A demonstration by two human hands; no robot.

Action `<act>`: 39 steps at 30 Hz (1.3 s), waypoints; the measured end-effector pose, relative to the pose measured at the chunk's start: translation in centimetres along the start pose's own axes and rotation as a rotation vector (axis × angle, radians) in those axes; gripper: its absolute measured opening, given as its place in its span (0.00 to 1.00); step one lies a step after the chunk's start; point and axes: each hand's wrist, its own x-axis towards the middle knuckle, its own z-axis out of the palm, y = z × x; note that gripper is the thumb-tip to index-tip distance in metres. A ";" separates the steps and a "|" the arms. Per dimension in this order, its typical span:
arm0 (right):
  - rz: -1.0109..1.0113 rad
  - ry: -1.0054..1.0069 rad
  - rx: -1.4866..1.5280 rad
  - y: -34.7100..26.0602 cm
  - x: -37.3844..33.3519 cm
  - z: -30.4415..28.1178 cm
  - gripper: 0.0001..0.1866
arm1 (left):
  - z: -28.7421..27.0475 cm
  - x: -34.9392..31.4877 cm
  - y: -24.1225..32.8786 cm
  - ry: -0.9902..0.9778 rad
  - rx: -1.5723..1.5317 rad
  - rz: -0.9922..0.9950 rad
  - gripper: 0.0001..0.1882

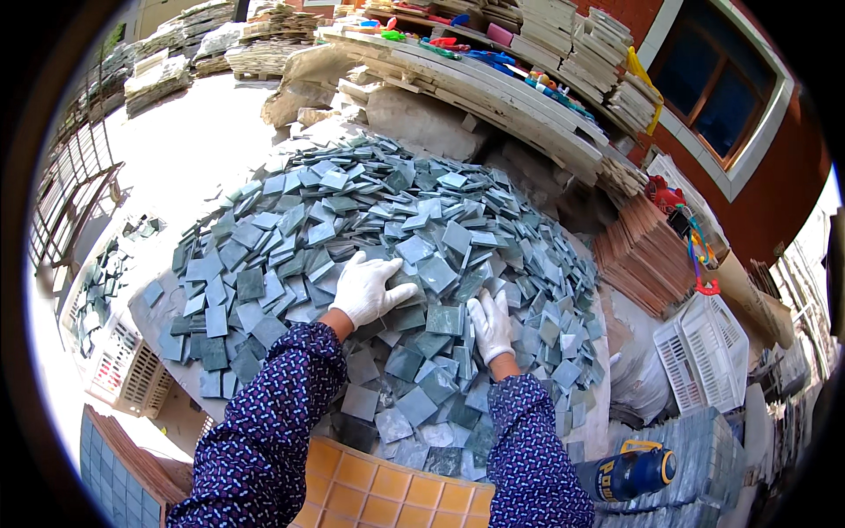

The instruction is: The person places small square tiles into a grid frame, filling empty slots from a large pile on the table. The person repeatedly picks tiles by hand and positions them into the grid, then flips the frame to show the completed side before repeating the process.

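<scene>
While the white-gloved left hand [368,290] lies spread, thumb apart, over square grey-green stone tiles [437,275] heaped beneath and beyond both hands, the white-gloved right hand [490,327] touches some, its grip unclear.

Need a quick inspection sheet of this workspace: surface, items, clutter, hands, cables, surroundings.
Surface: pale worktop, mostly covered by tiles.
Job's things: grey-green square tiles in a loose heap; orange gridded tray at the near edge.
Clutter: blue bottle lying at the right; white crate at the right; small colourful objects on the boards beyond the heap.
Hands: left hand and right hand white-gloved, both at the heap; cannot tell whether either grips a tile.
Cables: nothing seen.
Surroundings: red wall with a window; stacked slabs at far left.
</scene>
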 end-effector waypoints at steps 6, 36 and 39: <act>0.399 0.084 0.340 -4.9 1.0 -2.1 0.43 | 0.3 -1.2 1.0 0.029 -0.141 -0.072 0.33; 0.056 -0.031 0.705 -9.7 -24.8 -5.0 0.22 | -4.1 -20.8 11.4 -0.194 -0.847 0.093 0.33; -0.034 0.067 0.626 -12.3 -30.7 -5.8 0.28 | -6.0 -25.7 12.8 -0.160 -0.791 0.196 0.28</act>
